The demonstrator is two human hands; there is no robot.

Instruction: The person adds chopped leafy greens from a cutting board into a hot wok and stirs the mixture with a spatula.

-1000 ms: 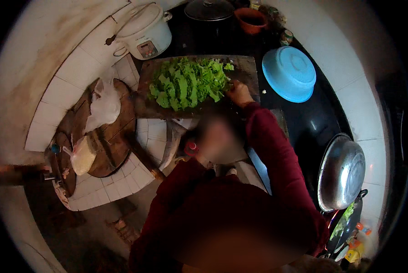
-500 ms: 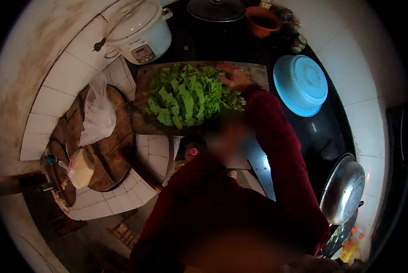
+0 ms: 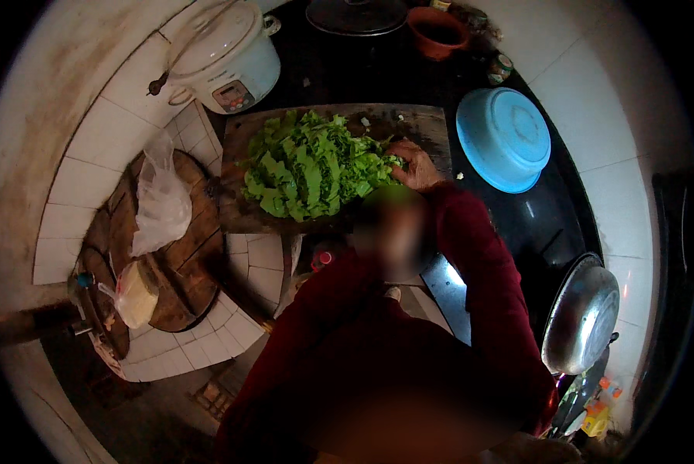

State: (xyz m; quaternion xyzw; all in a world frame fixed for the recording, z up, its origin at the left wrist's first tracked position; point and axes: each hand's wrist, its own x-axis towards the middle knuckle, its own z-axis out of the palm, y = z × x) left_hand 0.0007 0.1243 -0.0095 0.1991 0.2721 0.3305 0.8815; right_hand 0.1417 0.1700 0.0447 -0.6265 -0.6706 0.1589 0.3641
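Note:
A heap of chopped leafy greens [image 3: 308, 166] covers much of the wooden cutting board [image 3: 235, 209]. At the heap's right end is my right hand [image 3: 417, 166], its fingers curled round some of the cut pieces. My left hand [image 3: 397, 236] is at the board's front edge, below the right one. A blur covers it, so its fingers and anything in them cannot be made out. A few pale scraps lie on the bare far right part of the board.
A white electric cooker [image 3: 227, 58] stands far left, a black lidded pot [image 3: 355, 15] and a brown clay pot [image 3: 437, 32] at the back. To the right are an upturned blue basin [image 3: 505, 139] and a metal basin [image 3: 583, 317]. A plastic bag [image 3: 161, 201] lies on a round wooden lid [image 3: 200, 255].
My right hand has come nearer to me, from the board's far right side to the right end of the greens. The view has shifted slightly.

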